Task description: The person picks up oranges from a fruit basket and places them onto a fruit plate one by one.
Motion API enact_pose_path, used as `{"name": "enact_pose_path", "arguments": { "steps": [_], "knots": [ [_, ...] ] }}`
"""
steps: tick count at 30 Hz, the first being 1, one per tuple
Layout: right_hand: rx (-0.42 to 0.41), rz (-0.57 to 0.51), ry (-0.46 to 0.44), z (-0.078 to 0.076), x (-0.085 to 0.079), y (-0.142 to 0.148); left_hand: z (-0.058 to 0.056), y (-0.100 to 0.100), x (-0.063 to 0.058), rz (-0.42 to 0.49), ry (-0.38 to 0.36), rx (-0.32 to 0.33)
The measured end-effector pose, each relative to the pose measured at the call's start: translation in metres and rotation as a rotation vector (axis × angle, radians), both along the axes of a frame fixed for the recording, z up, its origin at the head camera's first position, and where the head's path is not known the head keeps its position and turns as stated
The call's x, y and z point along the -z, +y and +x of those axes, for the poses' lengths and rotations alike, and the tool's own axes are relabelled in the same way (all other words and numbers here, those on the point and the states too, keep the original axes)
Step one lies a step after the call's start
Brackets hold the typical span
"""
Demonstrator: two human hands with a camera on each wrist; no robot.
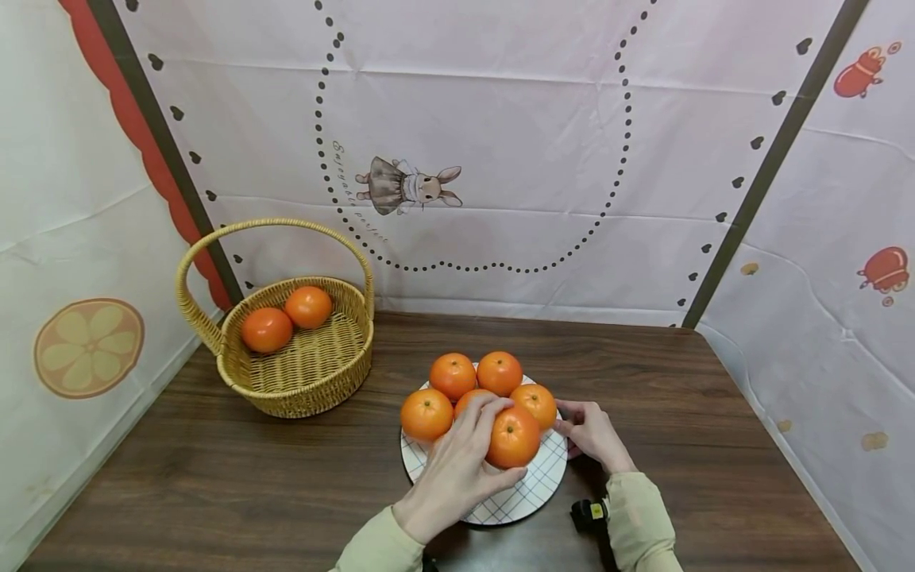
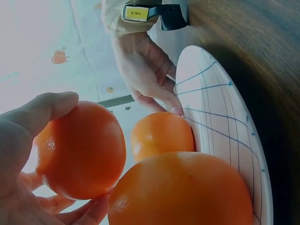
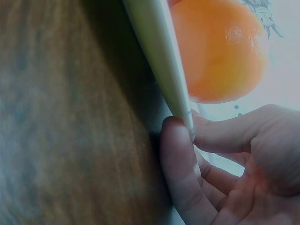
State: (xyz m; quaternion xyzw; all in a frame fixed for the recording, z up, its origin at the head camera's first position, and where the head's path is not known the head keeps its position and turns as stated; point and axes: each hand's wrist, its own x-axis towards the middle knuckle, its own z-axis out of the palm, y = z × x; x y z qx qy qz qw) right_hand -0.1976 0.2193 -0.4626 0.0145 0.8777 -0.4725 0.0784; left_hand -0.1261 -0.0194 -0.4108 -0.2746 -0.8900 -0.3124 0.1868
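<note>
My left hand (image 1: 453,465) grips an orange (image 1: 514,437) above the near part of a round white plate (image 1: 546,477) with a dark grid pattern. In the left wrist view, thumb and fingers wrap around that orange (image 2: 84,150). Several more oranges sit on the plate, among them one at the left (image 1: 426,415) and one at the right (image 1: 536,403); one in the middle is partly hidden behind my left hand. At the plate's right edge, my right hand (image 1: 596,437) pinches the rim (image 3: 180,93) between thumb and fingers, as the right wrist view shows.
A yellow wicker basket (image 1: 300,393) with a tall handle stands at the back left, holding two oranges (image 1: 267,330) at its far-left side. Printed cloth walls (image 1: 486,119) enclose the dark wooden table (image 1: 286,492) at the back and both sides.
</note>
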Motion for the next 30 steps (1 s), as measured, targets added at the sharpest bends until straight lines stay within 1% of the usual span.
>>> {"name": "enact_pose_path", "arguments": {
  "steps": [6,13,15,25,30],
  "knots": [
    [-0.002,-0.009,0.004,0.0,0.001,0.001,0.001,0.003,0.001,-0.078,-0.04,-0.006],
    [-0.006,-0.018,0.003,0.0,0.001,0.001,0.002,0.006,0.003,-0.092,-0.1,0.052],
    [-0.006,-0.02,0.005,0.0,0.001,0.001,0.002,0.006,0.004,-0.102,-0.113,0.057],
    [-0.012,-0.018,0.006,0.001,0.0,0.001,0.003,0.008,0.009,-0.156,-0.073,0.026],
    [-0.005,-0.018,-0.003,0.001,0.0,0.001,0.003,0.009,0.011,-0.214,-0.041,0.019]
  ]
}}
